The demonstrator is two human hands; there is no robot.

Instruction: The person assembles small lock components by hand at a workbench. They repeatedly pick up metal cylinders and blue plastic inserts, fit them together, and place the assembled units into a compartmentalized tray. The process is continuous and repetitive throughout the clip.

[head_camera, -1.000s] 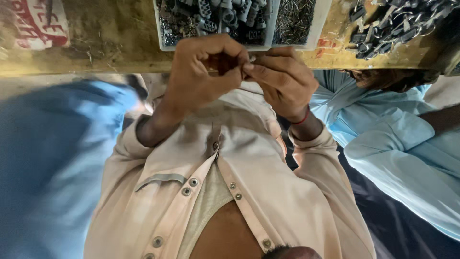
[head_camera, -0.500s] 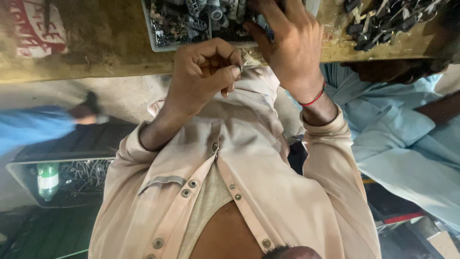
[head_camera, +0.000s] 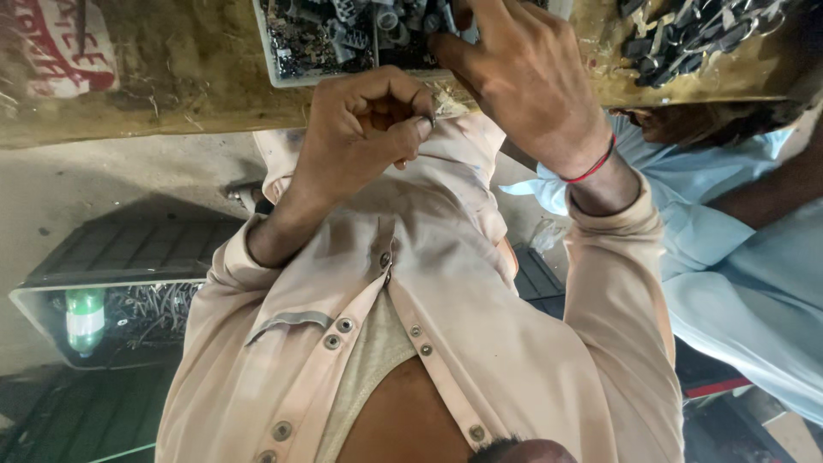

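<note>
My left hand (head_camera: pixel 369 141) is closed in a fist just below the wooden bench edge (head_camera: pixel 171 120), pinching a small metal part (head_camera: pixel 431 116) between thumb and fingertips. My right hand (head_camera: pixel 523 77), with a red thread round its wrist, reaches over the bench edge into a white tray (head_camera: pixel 273 73) full of small dark metal parts. Its fingertips are among the parts and partly cut off by the frame's top edge, so what they hold is hidden. Both sleeves are pale pink, and my open shirt fills the lower middle of the view.
A person in a light blue shirt (head_camera: pixel 746 257) stands close on my right. A heap of dark metal pieces (head_camera: pixel 686 34) lies on the bench at the top right. On the floor at the left, a shallow bin (head_camera: pixel 51 321) holds a green bottle (head_camera: pixel 84 319) and metal scraps.
My right hand left my left hand and reached up into the parts tray. My left hand stayed closed near the bench edge. The blue blur at the left is gone, showing the floor bin.
</note>
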